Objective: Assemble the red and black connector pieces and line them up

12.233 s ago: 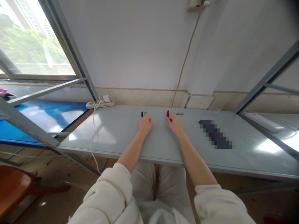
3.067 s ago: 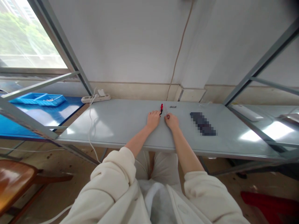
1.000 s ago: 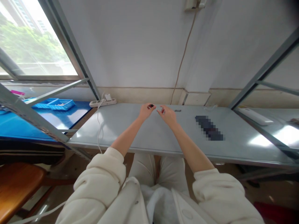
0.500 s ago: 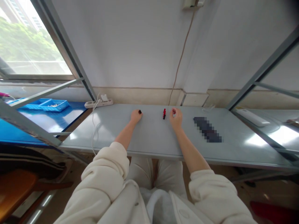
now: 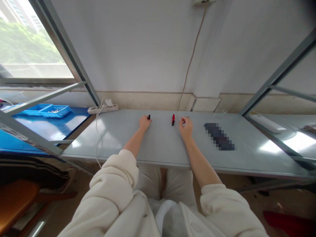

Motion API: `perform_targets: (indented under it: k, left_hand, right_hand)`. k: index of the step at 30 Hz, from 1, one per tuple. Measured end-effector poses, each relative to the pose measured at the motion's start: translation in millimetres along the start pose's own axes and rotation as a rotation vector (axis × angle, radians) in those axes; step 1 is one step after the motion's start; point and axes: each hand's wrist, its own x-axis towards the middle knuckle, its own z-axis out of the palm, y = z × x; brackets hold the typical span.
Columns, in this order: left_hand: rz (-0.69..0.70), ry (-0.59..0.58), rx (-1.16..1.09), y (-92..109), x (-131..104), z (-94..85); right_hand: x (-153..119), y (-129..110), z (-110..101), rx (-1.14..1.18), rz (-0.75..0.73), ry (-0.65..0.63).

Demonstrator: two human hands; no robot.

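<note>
My left hand [image 5: 144, 123] is closed around a small black cylinder [image 5: 149, 117], which sticks up between thumb and fingers above the grey table. Across from it, my right hand [image 5: 187, 126] pinches a small red piece [image 5: 183, 122]. Fingers cover most of that piece, so its full shape is hidden. Between the hands, closer to the right one, a short red and black stick-like object [image 5: 173, 119] rests on the table, its black end toward me. Neither hand touches it.
A dark, pixelated flat object [image 5: 219, 136] lies right of my right hand. At the back left is a white power strip [image 5: 103, 108], its cable [image 5: 96, 131] running over the table's front edge. Blue trays [image 5: 55, 112] sit on the blue table at left. Metal posts [image 5: 278, 70] flank the table.
The black cylinder in my left hand now stands more upright and shows more of its length. My right hand has turned slightly with its red piece. The red and black object stays on the table.
</note>
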Motion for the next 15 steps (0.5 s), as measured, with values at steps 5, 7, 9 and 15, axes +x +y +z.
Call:
perform_targets:
  k: [5,7,9,15]
  left_hand:
    - [-0.018,0.006,-0.029,0.6,-2.1,2.6]
    - [-0.022,0.008,-0.040,0.4,-2.6,2.6]
    - [-0.030,0.007,-0.051,-0.2,-2.9,2.4]
    - [-0.045,0.063,-0.119,-2.4,-7.0,0.7]
  right_hand:
    - [-0.8,0.8,-1.5,-0.003,0.025,0.007]
    - [-0.7,0.7,-2.6,-0.009,0.037,0.016]
    - [-0.4,-0.1,-4.1,-0.018,0.049,0.014]
    - [-0.1,-1.8,-8.8,-0.084,0.135,-0.079]
